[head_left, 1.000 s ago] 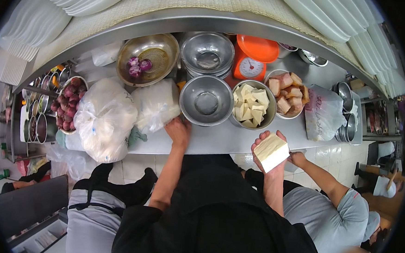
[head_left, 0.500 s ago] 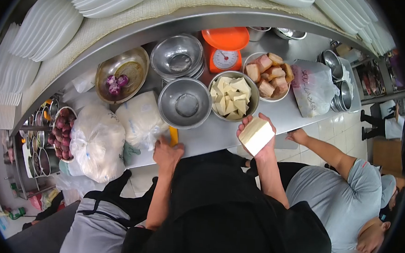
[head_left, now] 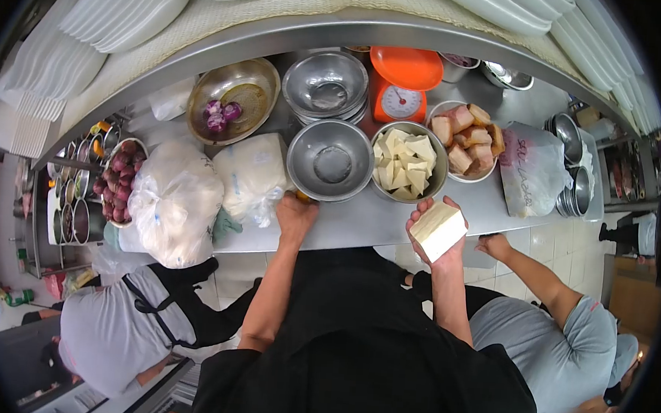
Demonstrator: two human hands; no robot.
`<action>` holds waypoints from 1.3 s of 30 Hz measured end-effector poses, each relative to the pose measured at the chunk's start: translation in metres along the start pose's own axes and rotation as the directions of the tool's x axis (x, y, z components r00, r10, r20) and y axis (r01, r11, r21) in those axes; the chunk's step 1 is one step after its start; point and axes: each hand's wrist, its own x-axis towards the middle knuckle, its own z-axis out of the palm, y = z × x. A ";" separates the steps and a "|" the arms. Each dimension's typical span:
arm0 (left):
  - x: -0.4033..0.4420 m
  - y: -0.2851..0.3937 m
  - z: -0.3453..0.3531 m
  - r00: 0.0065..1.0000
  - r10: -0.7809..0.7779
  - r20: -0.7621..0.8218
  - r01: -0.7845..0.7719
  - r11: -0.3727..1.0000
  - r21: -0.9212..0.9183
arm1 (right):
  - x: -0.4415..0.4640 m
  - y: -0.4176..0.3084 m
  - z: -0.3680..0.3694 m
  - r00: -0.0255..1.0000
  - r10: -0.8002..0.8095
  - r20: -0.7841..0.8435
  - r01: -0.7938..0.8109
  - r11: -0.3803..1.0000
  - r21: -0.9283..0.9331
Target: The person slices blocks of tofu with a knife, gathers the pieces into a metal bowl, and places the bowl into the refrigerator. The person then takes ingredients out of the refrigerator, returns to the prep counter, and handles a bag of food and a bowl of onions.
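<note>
On the upturned palm of my right hand (head_left: 449, 251) rests a pale block of tofu (head_left: 438, 230), fingers curled round its side. Just beyond it stands a metal bowl (head_left: 443, 175) filled with cut tofu pieces (head_left: 403, 162). My left hand (head_left: 296, 218) is closed at the table's front, over a flat yellow object (head_left: 302, 196). Only a bit of that yellow object shows, so its kind is hidden. Directly beyond my left hand is another metal bowl (head_left: 330, 165), with a plastic-wrapped white bundle (head_left: 251, 175) to its left.
An orange scale (head_left: 401, 97) and stacked metal bowls (head_left: 327, 81) stand behind. Pork chunks (head_left: 467, 135) fill a white bowl; a marked plastic bag (head_left: 531, 173) lies right. Red onions (head_left: 222, 115) sit in a pan (head_left: 254, 99). Co-workers (head_left: 534, 340) flank me; a plate shelf (head_left: 341, 29) overhangs.
My left hand has closed over the yellow object, which lay exposed beside it before. My right hand still holds the tofu block. The view has shifted, and the co-worker at left has moved further left.
</note>
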 end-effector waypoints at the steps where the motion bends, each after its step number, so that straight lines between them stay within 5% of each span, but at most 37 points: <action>1: -0.001 0.003 0.000 0.999 -0.036 -0.008 0.035 0.995 -0.089 | -0.001 0.000 0.000 1.000 -0.002 -0.020 0.002 1.000 -0.010; 3: -0.001 0.006 -0.002 0.975 -0.204 0.085 0.220 0.919 -0.327 | -0.001 0.001 -0.002 0.998 0.008 0.055 -0.007 1.000 -0.010; 5: 0.003 0.007 -0.005 0.862 -0.385 0.329 0.506 0.672 -0.540 | 0.000 0.003 -0.001 0.996 0.016 0.083 -0.015 1.000 -0.011; 8: 0.005 0.010 -0.045 0.713 -0.307 0.631 0.700 0.267 -0.662 | -0.002 0.000 0.004 0.998 0.017 0.063 -0.016 1.000 -0.016; 15: -0.070 0.025 -0.128 0.766 -0.277 0.580 0.641 0.396 -0.658 | 0.006 -0.004 0.000 0.999 -0.040 0.033 0.039 0.999 0.020; 19: -0.143 -0.026 -0.140 0.940 -0.165 0.299 0.332 0.646 -0.687 | 0.016 -0.013 -0.002 0.997 -0.070 0.034 0.069 0.997 0.044; 22: -0.158 -0.014 -0.165 0.914 -0.237 0.329 0.403 0.620 -0.673 | 0.024 -0.018 0.003 0.995 -0.099 0.001 0.099 0.994 0.047; 25: -0.154 -0.022 -0.185 0.744 -0.354 0.567 0.667 0.441 -0.601 | 0.030 -0.019 0.011 0.989 -0.150 -0.006 0.150 0.989 0.022; 26: -0.153 -0.019 -0.191 0.715 -0.396 0.577 0.696 0.490 -0.525 | 0.035 -0.020 0.009 0.987 -0.159 -0.007 0.159 0.987 0.025; 29: -0.161 -0.034 -0.191 0.875 -0.231 0.424 0.361 0.897 -0.255 | 0.044 -0.021 0.007 0.977 -0.211 0.029 0.210 0.977 0.034; 30: -0.154 0.003 -0.196 0.857 -0.239 0.456 0.377 0.895 -0.239 | 0.047 -0.020 0.006 0.976 -0.215 0.039 0.213 0.976 0.045; 33: -0.130 0.029 -0.195 0.856 -0.047 0.515 0.094 0.993 -0.065 | 0.051 -0.021 0.005 0.973 -0.226 0.034 0.226 0.974 0.009; 35: -0.113 0.055 -0.191 0.811 0.077 0.580 -0.015 0.994 -0.111 | 0.057 -0.024 0.004 0.962 -0.273 0.022 0.272 0.962 0.026; 37: -0.098 0.056 -0.184 0.717 0.073 0.693 0.210 0.925 -0.315 | 0.056 -0.022 0.015 0.943 -0.332 0.001 0.332 0.943 0.030; 39: -0.089 0.080 -0.173 0.700 0.101 0.707 0.142 0.950 -0.277 | 0.045 -0.022 0.033 0.917 -0.397 -0.038 0.398 0.917 0.018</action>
